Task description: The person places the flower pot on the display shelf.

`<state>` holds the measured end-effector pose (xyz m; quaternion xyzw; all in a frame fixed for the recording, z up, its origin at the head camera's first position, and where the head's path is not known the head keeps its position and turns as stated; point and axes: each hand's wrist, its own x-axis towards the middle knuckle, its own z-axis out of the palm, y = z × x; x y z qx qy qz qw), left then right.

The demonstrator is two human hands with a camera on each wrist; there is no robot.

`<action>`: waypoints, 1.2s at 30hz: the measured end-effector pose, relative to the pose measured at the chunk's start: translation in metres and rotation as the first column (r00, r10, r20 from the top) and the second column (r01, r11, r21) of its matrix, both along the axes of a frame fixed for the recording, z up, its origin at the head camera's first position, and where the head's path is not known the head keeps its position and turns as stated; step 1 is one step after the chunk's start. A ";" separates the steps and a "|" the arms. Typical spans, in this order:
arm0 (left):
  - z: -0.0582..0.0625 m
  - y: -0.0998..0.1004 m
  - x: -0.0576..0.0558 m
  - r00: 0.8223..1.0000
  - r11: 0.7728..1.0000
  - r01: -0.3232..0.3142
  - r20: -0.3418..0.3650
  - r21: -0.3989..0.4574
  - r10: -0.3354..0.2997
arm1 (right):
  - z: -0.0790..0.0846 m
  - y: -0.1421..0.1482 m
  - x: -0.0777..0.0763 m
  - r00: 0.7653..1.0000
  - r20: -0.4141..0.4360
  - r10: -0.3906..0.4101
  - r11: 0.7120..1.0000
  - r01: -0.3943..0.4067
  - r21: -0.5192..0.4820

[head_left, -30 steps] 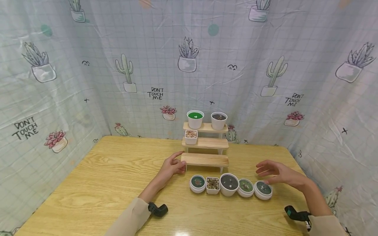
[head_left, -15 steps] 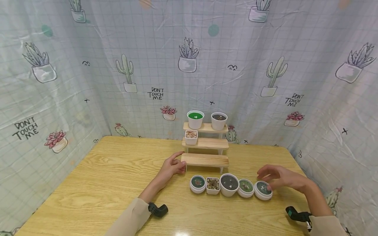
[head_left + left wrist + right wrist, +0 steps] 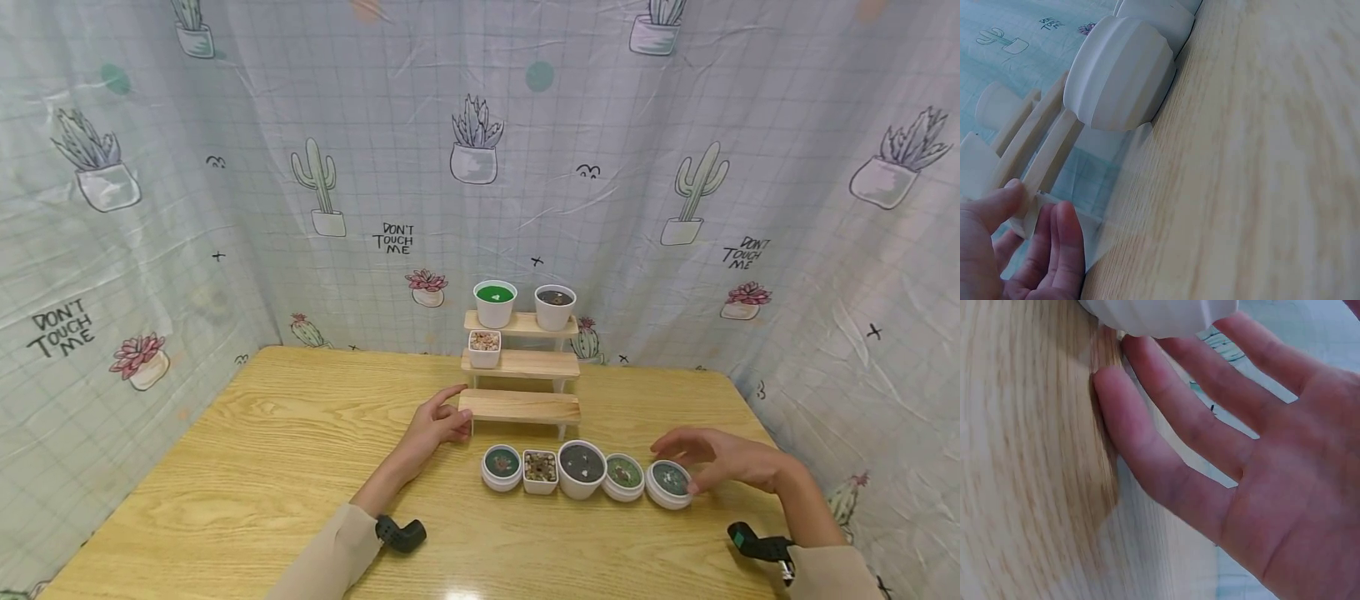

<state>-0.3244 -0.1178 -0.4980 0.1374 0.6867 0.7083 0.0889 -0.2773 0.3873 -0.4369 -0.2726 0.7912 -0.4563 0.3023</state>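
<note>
My left hand (image 3: 432, 427) grips the left end of the lowest shelf of a three-tier wooden display stand (image 3: 521, 407). In the left wrist view its thumb lies on the board's edge, with the fingers (image 3: 1067, 231) beside the white leg. My right hand (image 3: 723, 461) is low at the rightmost round white pot (image 3: 670, 486), which has a dark green top. Its thumb is right at the pot's right rim, and the other fingers spread behind it. In the right wrist view those loosely bent fingers (image 3: 1129, 419) reach down near the table, close under the ribbed pot (image 3: 1160, 315).
Left of that pot stand a green-topped pot (image 3: 623, 477), a tall dark-topped pot (image 3: 582, 468), a square pebble pot (image 3: 541, 472) and another round pot (image 3: 502, 467). A square pot (image 3: 485, 348) is on the middle shelf; two pots (image 3: 495, 303) stand on top. A curtain (image 3: 375, 167) surrounds the table.
My right hand has come down around the rightmost pot, its thumb passing from over the pot's top to its right rim. The left hand has stayed on the stand.
</note>
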 end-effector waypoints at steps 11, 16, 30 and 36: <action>0.000 0.000 0.000 1.000 1.000 0.001 -0.004 -0.006 -0.001 | -0.003 -0.003 -0.002 0.994 0.004 0.114 0.992 -0.113 -0.060; 0.000 0.000 0.000 1.000 1.000 0.003 -0.006 -0.012 -0.003 | -0.004 -0.004 -0.001 0.994 0.007 0.113 0.991 -0.112 -0.068; 0.001 0.000 0.002 1.000 1.000 -0.002 0.002 0.002 0.002 | -0.005 -0.002 -0.002 0.995 0.034 0.089 0.994 -0.086 -0.067; 0.002 0.000 0.002 1.000 1.000 -0.002 0.006 0.001 0.002 | -0.004 -0.001 -0.001 0.997 0.040 0.071 0.995 -0.068 -0.068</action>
